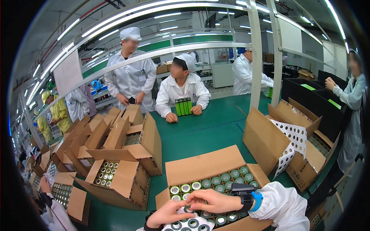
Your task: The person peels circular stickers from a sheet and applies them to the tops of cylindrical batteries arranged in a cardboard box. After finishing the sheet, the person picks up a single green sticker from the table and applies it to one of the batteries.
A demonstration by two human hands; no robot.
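Note:
An open cardboard box full of upright green cylindrical battery cells stands in front of me. Cells at its left show bare silver-white ends; many others carry dark green rings. Over the box's near side, my left hand grips a white sheet of dark ring stickers. My right hand, with a blue band and a black device at the wrist, reaches across from the right. Its thumb and fingers pinch at a ring sticker by the sheet's upper edge, close to my left fingers. The fingertips partly hide that sticker.
More open boxes of cells crowd the green table's left side. At right lie further boxes with a white perforated sheet. Across the table, a seated person has a row of green cells. A metal post rises beyond.

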